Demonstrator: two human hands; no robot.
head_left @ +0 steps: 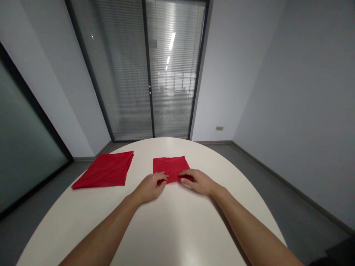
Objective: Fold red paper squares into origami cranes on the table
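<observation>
A small folded red cloth [170, 165] lies on the table in front of me, with faint creases across it. My left hand [151, 186] is at its near left corner, fingers over the top and thumb at the near edge, with red fabric between them. At the near right corner, my right hand [197, 181] has the edge between fingers and thumb in the same way. The fingertips partly hide both near corners. To the left, apart from both hands, a larger folded red cloth [107, 170] lies flat, its layers showing at the right side.
The round white table [163, 229] has a curved far edge. Beyond it stand a glass partition with blinds [172, 111] and grey-white walls with a small wall socket [219, 128]. A dark object [341, 251] shows at the lower right corner.
</observation>
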